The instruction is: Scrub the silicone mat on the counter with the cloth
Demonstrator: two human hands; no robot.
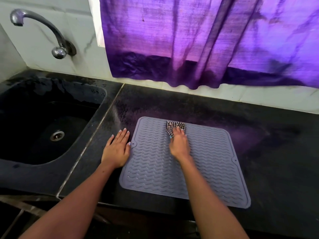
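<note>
Scrubbing works best if the right hand, fingers bunched on the cloth, presses along the mat ridges while the flat, empty left hand steadies its edge.

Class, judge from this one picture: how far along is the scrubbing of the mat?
Done: the mat lies flat on the counter; the cloth is in use. In hand: the right hand presses the cloth at the mat's far edge; the left hand rests flat at its left edge. Left: cannot tell which parts are scrubbed.

No legible text, seemingly.
</note>
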